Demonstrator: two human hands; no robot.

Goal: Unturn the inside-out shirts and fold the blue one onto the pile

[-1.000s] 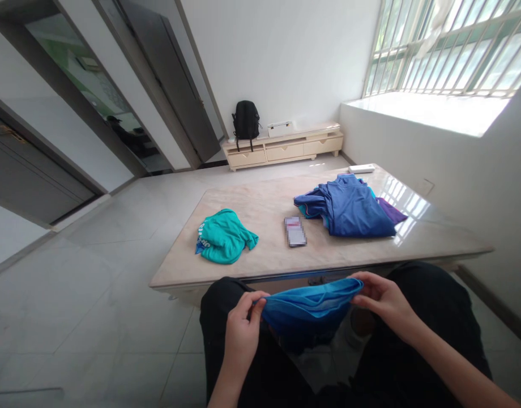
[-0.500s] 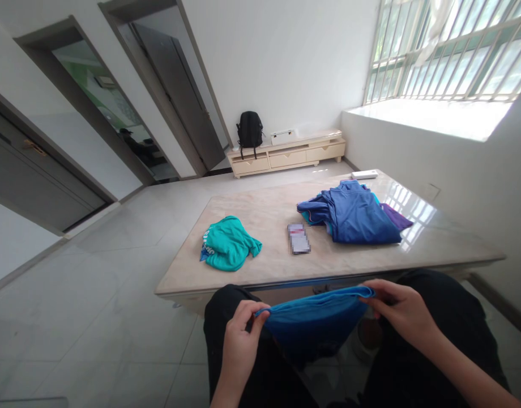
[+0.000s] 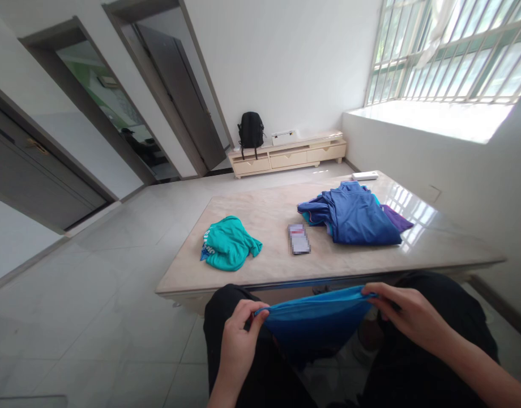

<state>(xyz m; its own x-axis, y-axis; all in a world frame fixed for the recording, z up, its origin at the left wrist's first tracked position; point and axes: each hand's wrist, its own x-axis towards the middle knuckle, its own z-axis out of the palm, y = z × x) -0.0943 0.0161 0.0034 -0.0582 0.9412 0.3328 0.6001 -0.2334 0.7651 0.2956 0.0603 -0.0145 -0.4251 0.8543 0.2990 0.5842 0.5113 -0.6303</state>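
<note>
At the far left stands a grey door (image 3: 35, 170), and to the right of it a doorway into another room, where dark shapes are too unclear to name. Next comes a second grey door (image 3: 179, 93), standing ajar. On the left part of the glossy, pale bench (image 3: 260, 207) lies a crumpled green garment (image 3: 230, 243) with white lettering at its left edge. Near, below it, the left hand (image 3: 239, 334) pinches one end of a blue cloth (image 3: 320, 317) between thumb and fingers. Far off by the wall, a black backpack (image 3: 251, 131) and, right of it, a white case (image 3: 284, 137) sit on a low cream cabinet (image 3: 288, 158). The blue cloth is stretched between both hands at the near edge of the bench, its lower part hanging between the black-clad knees (image 3: 226, 294). Above it, a phone (image 3: 298, 238) lies on the bench, just left of a pile of dark blue clothing (image 3: 358, 218). Purple fabric (image 3: 397, 217) shows at the pile's right side; a white object (image 3: 365, 176) lies behind. The right hand (image 3: 407, 309) grips the cloth's other end with its fingertips. Far right is a barred window (image 3: 451, 62).
</note>
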